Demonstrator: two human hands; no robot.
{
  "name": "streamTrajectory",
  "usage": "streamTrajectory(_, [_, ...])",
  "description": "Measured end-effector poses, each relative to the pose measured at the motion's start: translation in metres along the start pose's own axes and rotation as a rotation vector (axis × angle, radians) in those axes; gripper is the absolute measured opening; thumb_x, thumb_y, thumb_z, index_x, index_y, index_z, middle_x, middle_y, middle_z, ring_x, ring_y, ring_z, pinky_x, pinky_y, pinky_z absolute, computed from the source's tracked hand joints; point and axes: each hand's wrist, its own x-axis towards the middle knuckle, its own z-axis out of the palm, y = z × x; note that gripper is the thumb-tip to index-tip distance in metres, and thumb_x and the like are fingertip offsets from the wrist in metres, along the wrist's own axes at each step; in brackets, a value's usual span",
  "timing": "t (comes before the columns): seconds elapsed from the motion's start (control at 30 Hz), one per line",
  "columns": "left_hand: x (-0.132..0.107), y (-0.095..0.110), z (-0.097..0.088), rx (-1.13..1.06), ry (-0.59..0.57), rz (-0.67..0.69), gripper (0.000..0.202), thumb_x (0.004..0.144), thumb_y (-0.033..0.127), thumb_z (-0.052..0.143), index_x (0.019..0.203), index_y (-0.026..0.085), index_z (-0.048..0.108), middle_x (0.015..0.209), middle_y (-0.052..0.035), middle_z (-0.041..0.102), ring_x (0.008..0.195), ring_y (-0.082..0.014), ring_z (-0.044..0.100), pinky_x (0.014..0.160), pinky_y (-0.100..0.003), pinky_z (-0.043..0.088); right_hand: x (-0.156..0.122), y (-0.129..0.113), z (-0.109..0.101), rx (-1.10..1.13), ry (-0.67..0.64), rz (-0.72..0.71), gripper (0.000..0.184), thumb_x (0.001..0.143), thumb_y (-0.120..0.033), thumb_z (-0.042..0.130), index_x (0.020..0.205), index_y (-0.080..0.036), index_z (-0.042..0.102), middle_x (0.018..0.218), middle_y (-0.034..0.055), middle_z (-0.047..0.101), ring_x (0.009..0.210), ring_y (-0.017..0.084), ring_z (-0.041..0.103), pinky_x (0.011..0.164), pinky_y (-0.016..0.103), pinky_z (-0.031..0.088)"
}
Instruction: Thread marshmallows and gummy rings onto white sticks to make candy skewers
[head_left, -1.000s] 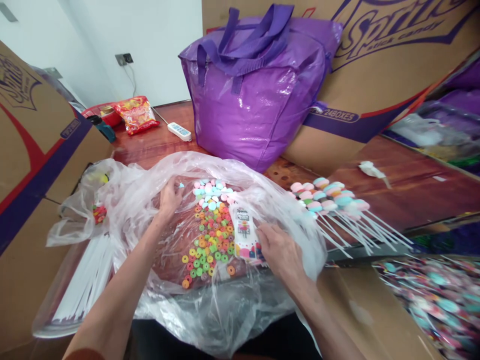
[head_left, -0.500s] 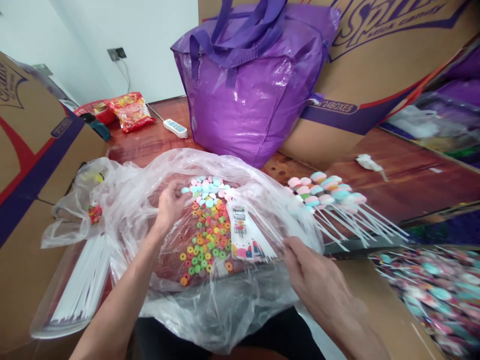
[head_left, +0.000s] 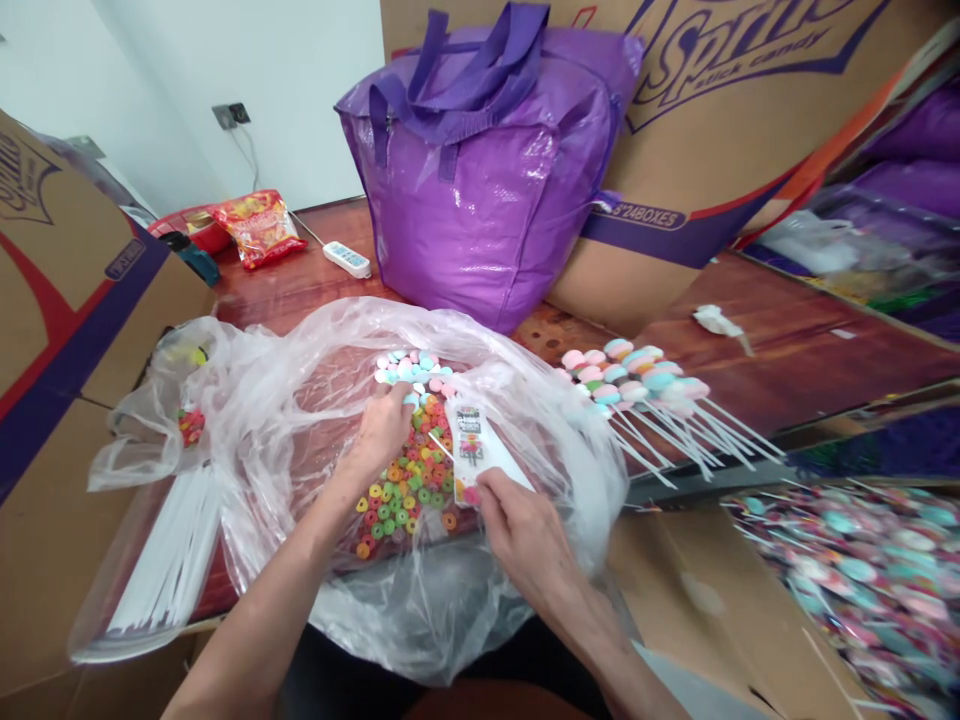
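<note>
My left hand (head_left: pixel 384 428) is over the pile of pastel tablet candies (head_left: pixel 401 366), its fingers closed together at the near edge. Whether a candy is between those fingertips is hidden. In my right hand (head_left: pixel 517 515) is a thin white stick (head_left: pixel 441 446), its tip pointing left above the ring-shaped candies (head_left: pixel 409 495). These rings are red, orange, yellow and green, heaped below the pastel ones. A printed card (head_left: pixel 469 440) lies beside the rings, partly covered by my right hand. Clear plastic sheeting (head_left: pixel 281 420) surrounds the candies.
Finished candy sticks (head_left: pixel 637 375) lie at the right, and many more fill a carton (head_left: pixel 862 570) below. White sticks (head_left: pixel 169 550) rest in a clear bag at left. Behind stand a purple bag (head_left: pixel 480 190) and a large cardboard box (head_left: pixel 720 130).
My right hand has moved left from the plastic's edge to over the card, and a white stick now shows there. My left hand has shifted right and slightly nearer over the pastel candies.
</note>
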Motion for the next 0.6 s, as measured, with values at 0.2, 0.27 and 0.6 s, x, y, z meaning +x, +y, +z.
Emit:
streamTrajectory(0.2, [-0.006,-0.004,-0.005,-0.089,-0.031,-0.022,0.028,0.077,0.01,0.057,0.102,0.021,0.066,0.094,-0.0047,0.063,0.078,-0.0179,0.06,0.076,-0.03,0.049,0.006,-0.007,0.007,0.143,-0.014,0.078,0.031,0.098,-0.028,0.037,0.082,-0.021,0.062,0.068,-0.0001,0.063,0.06,0.015,0.057,0.06,0.024,0.038])
streamTrajectory(0.27, [-0.011,-0.005,-0.008,-0.197,0.011,-0.059,0.025,0.078,0.013,0.058,0.1,0.021,0.064,0.084,-0.001,0.063,0.073,-0.0161,0.059,0.074,-0.029,0.048,0.008,-0.009,0.011,0.171,0.007,0.083,0.03,0.097,-0.026,0.038,0.079,-0.021,0.062,0.067,-0.0003,0.063,0.06,0.014,0.056,0.06,0.024,0.039])
streamTrajectory(0.6, [-0.07,-0.01,-0.021,-1.079,0.028,-0.249,0.037,0.071,0.036,0.078,0.102,0.016,0.07,0.099,-0.0055,0.074,0.088,-0.0181,0.066,0.083,-0.031,0.053,0.008,-0.022,0.026,0.382,0.043,-0.014,0.028,0.098,-0.024,0.044,0.1,-0.019,0.072,0.088,0.0045,0.076,0.076,0.017,0.07,0.073,0.025,0.051])
